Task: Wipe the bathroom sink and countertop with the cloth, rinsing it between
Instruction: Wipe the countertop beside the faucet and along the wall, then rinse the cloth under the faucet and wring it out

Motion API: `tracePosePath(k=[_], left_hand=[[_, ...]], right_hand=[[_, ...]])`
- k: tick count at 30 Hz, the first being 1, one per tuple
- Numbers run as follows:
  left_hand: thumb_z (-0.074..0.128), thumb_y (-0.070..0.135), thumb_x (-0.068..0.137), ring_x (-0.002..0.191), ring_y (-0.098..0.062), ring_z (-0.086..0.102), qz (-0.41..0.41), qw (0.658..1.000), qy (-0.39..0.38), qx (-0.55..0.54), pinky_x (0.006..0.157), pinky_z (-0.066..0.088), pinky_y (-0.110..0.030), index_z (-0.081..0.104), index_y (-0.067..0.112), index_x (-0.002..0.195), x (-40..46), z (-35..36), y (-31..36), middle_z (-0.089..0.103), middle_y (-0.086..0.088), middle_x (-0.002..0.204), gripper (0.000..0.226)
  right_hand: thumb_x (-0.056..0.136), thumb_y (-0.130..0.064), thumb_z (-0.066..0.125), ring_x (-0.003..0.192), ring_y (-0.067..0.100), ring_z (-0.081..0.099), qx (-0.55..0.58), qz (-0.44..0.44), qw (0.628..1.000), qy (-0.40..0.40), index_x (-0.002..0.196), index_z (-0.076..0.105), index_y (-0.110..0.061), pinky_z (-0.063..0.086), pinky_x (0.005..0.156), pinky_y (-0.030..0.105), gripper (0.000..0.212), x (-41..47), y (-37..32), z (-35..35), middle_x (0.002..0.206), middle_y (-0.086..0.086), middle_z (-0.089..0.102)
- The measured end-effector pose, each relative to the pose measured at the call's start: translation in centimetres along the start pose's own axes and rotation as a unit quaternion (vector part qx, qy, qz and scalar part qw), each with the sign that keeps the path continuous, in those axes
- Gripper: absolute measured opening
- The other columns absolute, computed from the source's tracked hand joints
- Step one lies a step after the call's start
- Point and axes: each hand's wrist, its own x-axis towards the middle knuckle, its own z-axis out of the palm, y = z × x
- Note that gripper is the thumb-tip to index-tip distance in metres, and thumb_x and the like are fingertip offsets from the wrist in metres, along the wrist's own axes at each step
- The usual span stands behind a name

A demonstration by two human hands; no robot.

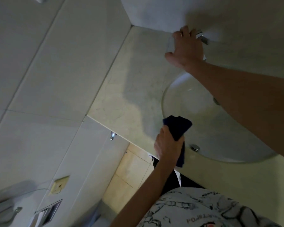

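Observation:
A dark blue cloth is gripped in my left hand at the near-left rim of the round white sink. Part of the cloth hangs down below the hand over the counter's front edge. My right hand reaches across the basin to the back of the pale stone countertop and rests over the chrome faucet, covering most of it. Its fingers curl around the fitting. My right forearm crosses over the basin and hides much of it.
A chrome overflow cap sits on the sink's near wall, and a drain part shows beside my forearm. Tiled wall runs along the left. A small chrome knob sits under the counter edge. A wall socket and holder lie lower left.

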Motion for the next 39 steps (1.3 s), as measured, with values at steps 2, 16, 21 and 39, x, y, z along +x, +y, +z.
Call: tracePosePath(k=[2,16,21,39], left_hand=[[0.066,0.063,0.083,0.087,-0.017,0.065,-0.012,0.988,-0.05,-0.145,0.069,0.05,-0.026,0.056,0.022,0.109,0.5,-0.7,1.3,0.067,0.006,0.098,0.05],[0.082,0.043,0.077,0.114,-0.021,0.068,-0.044,0.773,-0.225,-0.591,0.089,0.057,-0.041,0.059,0.02,0.131,7.4,-11.1,1.7,0.071,-0.004,0.124,0.063],[0.094,0.035,0.057,0.107,-0.023,0.07,-0.05,0.84,-0.174,-0.512,0.09,0.058,-0.04,0.065,0.01,0.12,11.7,-8.3,5.4,0.072,-0.005,0.113,0.074],[0.089,0.021,0.07,0.072,-0.009,0.067,0.183,0.901,-0.124,-0.373,0.066,0.05,-0.02,0.067,0.002,0.085,19.2,1.4,13.7,0.071,-0.001,0.078,0.033]], right_hand=[[0.08,-0.042,0.061,0.135,0.042,0.037,-0.001,-0.006,1.0,0.003,0.136,0.049,-0.011,0.045,0.095,0.048,0.066,0.0,0.3,-0.1,0.145,0.015,0.039],[0.08,-0.043,0.06,0.126,0.038,0.043,0.01,0.011,1.0,0.003,0.136,0.049,-0.017,0.046,0.09,0.045,0.063,0.0,0.0,0.0,0.142,0.008,0.042],[0.094,-0.018,0.06,0.12,0.021,0.057,0.271,0.041,0.956,0.102,0.134,0.06,-0.022,0.048,0.101,0.036,0.04,-0.5,2.7,-1.9,0.135,0.003,0.057],[0.089,-0.025,0.074,0.069,0.009,0.07,0.221,0.034,0.955,0.198,0.1,0.081,-0.014,0.055,0.069,0.019,0.017,-1.3,11.3,-0.1,0.089,-0.002,0.078]])
